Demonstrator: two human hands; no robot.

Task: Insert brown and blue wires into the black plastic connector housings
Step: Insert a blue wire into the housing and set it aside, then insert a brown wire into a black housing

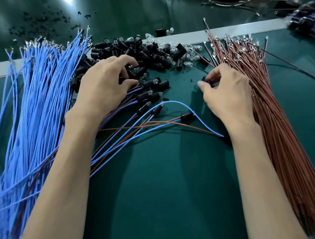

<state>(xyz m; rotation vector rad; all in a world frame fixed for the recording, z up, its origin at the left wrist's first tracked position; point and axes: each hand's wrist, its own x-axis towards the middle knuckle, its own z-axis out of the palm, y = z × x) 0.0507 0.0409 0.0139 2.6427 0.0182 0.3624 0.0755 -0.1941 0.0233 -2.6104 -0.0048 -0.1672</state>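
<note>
Head view: my left hand (105, 85) curls round connector housings (147, 50) heaped at twelve o'clock; my right hand (226, 93) pinches one black housing (206, 80), brown wires (285, 128) at three, blue wires (39, 109) at nine.

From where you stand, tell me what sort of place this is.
Most likely a wire-harness assembly bench in a factory or workshop. Big loose bundles of blue wires and brown wires with crimped metal ends flank a heap of black connector housings, all on a green mat.
</note>
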